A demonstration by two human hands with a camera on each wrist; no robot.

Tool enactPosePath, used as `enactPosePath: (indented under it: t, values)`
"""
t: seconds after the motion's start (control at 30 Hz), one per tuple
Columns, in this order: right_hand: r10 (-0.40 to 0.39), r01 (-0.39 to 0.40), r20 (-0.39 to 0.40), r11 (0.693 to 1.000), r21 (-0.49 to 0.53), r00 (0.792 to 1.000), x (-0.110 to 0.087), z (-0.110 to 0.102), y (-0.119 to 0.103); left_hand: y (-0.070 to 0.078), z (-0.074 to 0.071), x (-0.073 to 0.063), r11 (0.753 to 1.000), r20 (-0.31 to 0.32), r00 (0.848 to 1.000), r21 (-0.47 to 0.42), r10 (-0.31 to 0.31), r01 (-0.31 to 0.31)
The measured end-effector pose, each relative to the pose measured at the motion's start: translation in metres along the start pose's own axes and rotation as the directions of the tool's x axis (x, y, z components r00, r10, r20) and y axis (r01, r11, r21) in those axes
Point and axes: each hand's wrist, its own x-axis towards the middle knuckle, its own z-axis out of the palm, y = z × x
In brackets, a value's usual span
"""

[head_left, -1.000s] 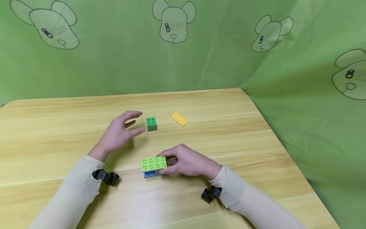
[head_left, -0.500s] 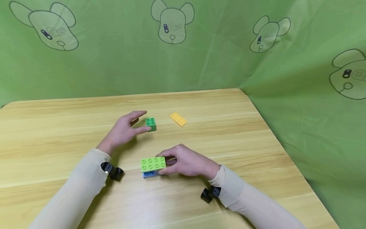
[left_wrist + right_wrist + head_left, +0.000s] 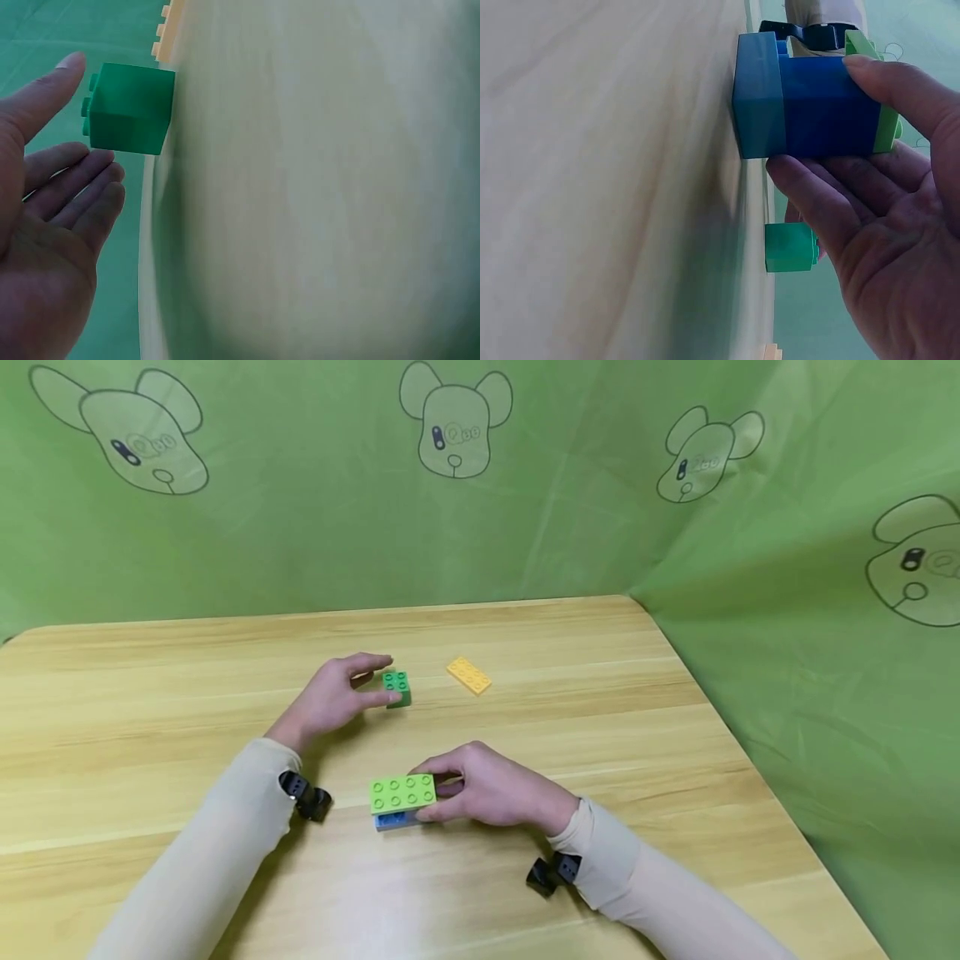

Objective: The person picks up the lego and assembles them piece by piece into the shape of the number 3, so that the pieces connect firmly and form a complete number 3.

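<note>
My right hand [image 3: 498, 783] grips a small stack of toy building bricks at the near middle of the table. A lime-green eight-stud plate [image 3: 402, 792] tops it. In the right wrist view, the thumb and fingers hold a dark blue brick [image 3: 829, 105] sitting on a lighter blue brick [image 3: 759, 97], which is at the tabletop. My left hand [image 3: 330, 697] reaches beside a green four-stud brick [image 3: 397, 687], its thumb in front of the brick. In the left wrist view its fingers are straight, and the green brick [image 3: 131, 109] lies beyond the fingertips, not pinched.
A flat yellow-orange plate [image 3: 468, 676] lies to the right of the green brick. The wooden table [image 3: 600, 710] ends at a green printed curtain [image 3: 570, 485] at the back and right. A small black camera [image 3: 306, 796] sits on the left wrist.
My left hand has moved right and closer in to the green brick, so its thumb now overlaps the brick's front. The right hand and its stack have stayed in place.
</note>
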Motion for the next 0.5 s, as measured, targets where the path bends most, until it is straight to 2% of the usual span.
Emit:
enactPosePath:
  t: [0.27,0.5]
  values:
    - [-0.005,0.005,-0.001,1.0,-0.005,1.0,-0.0002,-0.0003,-0.0015,0.0015,0.0036,0.0043,0.995,0.009,1.0,0.098,-0.023,0.022]
    - [0.008,-0.008,-0.003,1.0,0.007,1.0,-0.0011,0.0001,-0.0013,0.0032,0.0049,0.0058,0.994,0.004,0.997,0.082,-0.073,0.072]
